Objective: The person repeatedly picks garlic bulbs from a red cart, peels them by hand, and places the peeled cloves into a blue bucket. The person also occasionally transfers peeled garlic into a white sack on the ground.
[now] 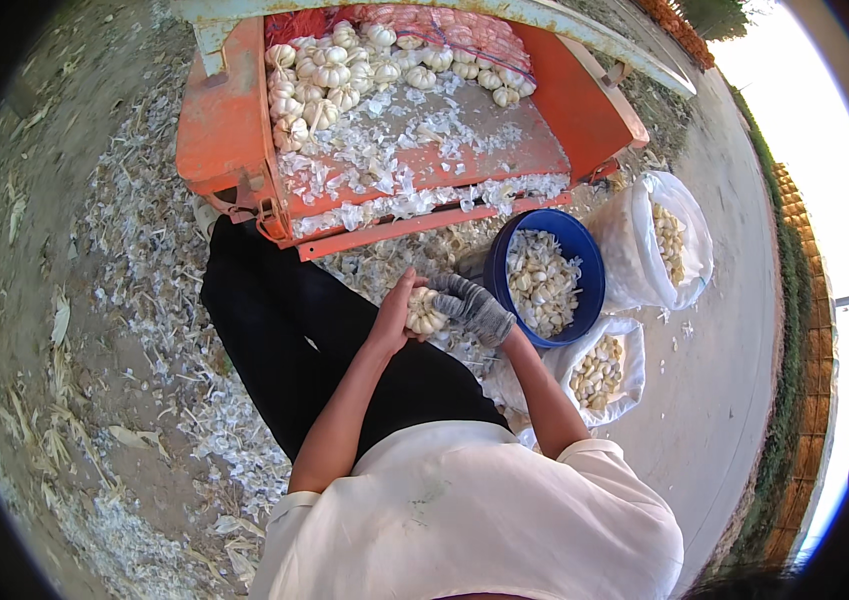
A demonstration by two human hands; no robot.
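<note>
White garlic bulb [425, 313]; held between left hand [394, 317] and gloved right hand [477, 310]

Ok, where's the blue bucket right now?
In the head view, the blue bucket stands just right of the gloved right hand, beside the larger white sack.

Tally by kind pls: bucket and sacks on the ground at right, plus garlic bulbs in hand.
Blue bucket: 1
White sacks: 2
Garlic bulb in left hand: 1
Total: 4
</note>
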